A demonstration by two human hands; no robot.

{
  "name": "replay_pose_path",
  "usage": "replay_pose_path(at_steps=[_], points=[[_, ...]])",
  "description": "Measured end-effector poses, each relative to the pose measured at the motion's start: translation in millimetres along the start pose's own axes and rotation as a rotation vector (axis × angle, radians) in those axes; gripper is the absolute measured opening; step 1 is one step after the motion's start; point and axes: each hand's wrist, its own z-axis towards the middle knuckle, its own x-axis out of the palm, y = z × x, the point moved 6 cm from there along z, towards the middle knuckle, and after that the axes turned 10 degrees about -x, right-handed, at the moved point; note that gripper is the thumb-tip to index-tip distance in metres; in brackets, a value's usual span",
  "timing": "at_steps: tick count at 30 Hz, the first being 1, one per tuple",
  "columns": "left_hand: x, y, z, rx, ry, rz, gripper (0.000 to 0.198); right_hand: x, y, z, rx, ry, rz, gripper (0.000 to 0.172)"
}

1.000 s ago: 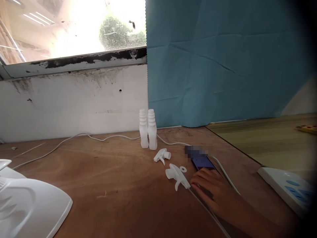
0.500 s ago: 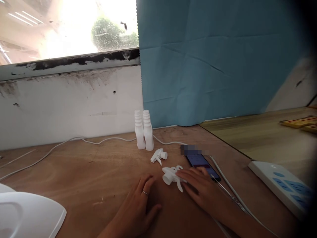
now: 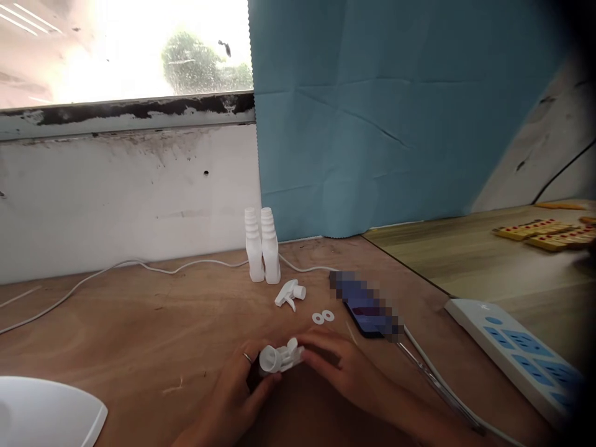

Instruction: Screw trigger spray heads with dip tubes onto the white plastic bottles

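Note:
Between my two hands is a white trigger spray head, its round cap opening turned toward me. My left hand grips the cap end, thumb below it. The fingers of my right hand close on the other end of the spray head. A second white spray head lies on the table beyond. Two flat white ring washers lie between it and my right hand. Behind, two white ribbed-neck bottles stand upright side by side, without tops.
A phone with a lit screen lies at the right, beside a white cable and thin metal tweezers. Farther right is a white power strip with blue sockets. A white curved object sits at the near left. Yellow pieces lie far right.
My right hand has lifted the nearer spray head off the table and brought it left and toward me. My left hand has closed on it too. The washers are now fully uncovered.

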Motion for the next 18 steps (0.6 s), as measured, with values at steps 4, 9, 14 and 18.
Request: replay_pose_path(at_steps=[4, 9, 14, 18], points=[[1.6, -5, 8, -0.004, -0.060, 0.045, 0.026, -22, -14, 2, -0.109, -0.030, -0.396, 0.029], [8.0, -16, 24, 0.058, -0.092, 0.070, 0.027, -26, -36, 11, -0.058, 0.104, -0.656, 0.021], [8.8, -19, 27, 0.078, -0.086, 0.085, 0.027, -27, -47, 18, -0.003, 0.037, -0.528, 0.012], [7.2, -18, 21, 0.059, -0.053, 0.118, 0.023, -31, -29, 12, -0.063, -0.207, -0.281, 0.012]])
